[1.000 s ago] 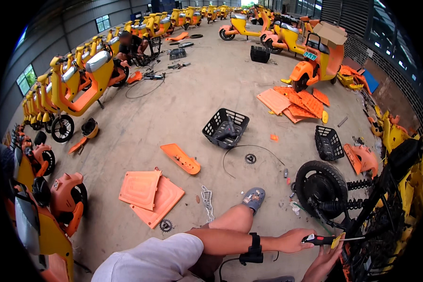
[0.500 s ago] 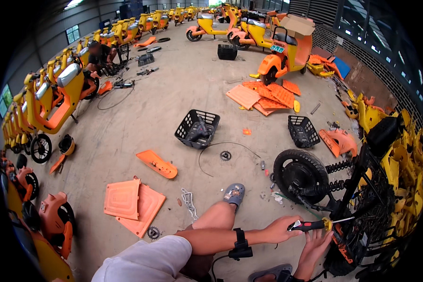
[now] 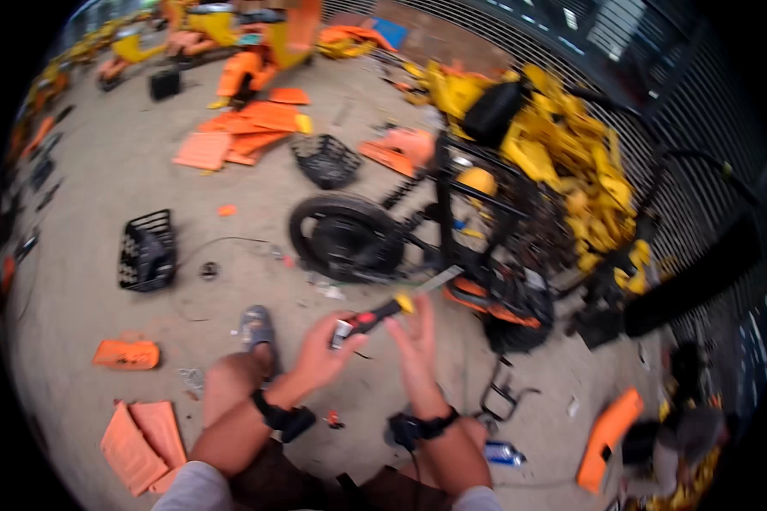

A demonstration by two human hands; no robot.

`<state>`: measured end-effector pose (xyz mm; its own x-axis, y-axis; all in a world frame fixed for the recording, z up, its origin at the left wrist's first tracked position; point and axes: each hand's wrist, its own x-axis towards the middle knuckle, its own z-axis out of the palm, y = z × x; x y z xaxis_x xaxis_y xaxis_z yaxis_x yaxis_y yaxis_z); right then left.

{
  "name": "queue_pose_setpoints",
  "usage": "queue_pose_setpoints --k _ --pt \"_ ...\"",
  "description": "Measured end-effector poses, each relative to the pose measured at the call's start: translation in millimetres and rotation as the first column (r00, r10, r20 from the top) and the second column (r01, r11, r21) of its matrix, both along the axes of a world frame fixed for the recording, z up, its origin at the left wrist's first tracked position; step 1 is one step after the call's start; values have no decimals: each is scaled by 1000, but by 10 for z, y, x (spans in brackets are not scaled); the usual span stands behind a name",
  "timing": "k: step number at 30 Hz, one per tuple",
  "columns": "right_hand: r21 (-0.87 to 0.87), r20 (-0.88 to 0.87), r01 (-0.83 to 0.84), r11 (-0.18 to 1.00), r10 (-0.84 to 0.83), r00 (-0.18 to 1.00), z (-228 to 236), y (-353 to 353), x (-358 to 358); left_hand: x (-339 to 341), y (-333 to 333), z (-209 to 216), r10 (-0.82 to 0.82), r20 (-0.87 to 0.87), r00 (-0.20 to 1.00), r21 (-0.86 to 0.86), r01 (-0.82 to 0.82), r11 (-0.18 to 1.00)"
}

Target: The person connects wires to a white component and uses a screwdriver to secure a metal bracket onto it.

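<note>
My left hand (image 3: 317,351) is closed around the black-and-red handle of a screwdriver (image 3: 368,319). Its pale metal shaft points up and to the right, toward the scooter frame. A small yellow piece (image 3: 405,303) sits where the handle meets the shaft. My right hand (image 3: 416,351) is raised just beside that piece with its fingers stretched and apart; blur hides whether a fingertip touches it. Ahead and to the right lies a stripped black scooter frame (image 3: 443,204) with its rear wheel (image 3: 343,234) and springs.
Yellow body panels (image 3: 562,153) are heaped behind the frame. Black baskets (image 3: 147,251), orange panels (image 3: 243,132) and a loose cable lie on the floor. Near my right arm are a blue bottle (image 3: 504,453) and an orange part (image 3: 609,439). Scooters stand at the far left.
My view has swung to the right, so the scene has shifted left and blurred. The screwdriver stays in my left hand, and my right hand remains beside the yellow piece.
</note>
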<state>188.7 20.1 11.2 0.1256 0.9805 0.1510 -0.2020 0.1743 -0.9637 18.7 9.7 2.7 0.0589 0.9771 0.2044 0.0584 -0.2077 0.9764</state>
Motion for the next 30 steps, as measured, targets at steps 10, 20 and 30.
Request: queue_pose_setpoints --k 10,20,30 --pt "-160 -175 -2 987 -26 984 9 -161 128 182 38 71 -35 22 999 30 34 999" --pt "-234 -155 -169 957 135 979 42 -63 60 152 106 76 -8 22 1000 79 7 997" --pt "-228 -7 -148 962 150 989 -86 -255 -98 102 -48 4 18 -61 998 161 -8 987"
